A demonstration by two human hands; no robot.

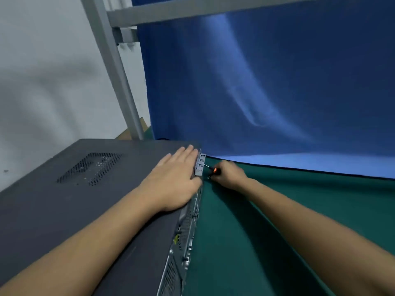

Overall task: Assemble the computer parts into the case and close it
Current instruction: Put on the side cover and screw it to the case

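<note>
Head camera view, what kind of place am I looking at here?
Probably an electronics assembly workbench, perhaps a staged recording station: a computer case lies on its side on a green mat, with a blue cloth hung behind.

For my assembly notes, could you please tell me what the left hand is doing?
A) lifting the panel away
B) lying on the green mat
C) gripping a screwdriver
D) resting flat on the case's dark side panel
D: the left hand lies with straight fingers on the side panel, while the right hand holds the screwdriver.
</note>
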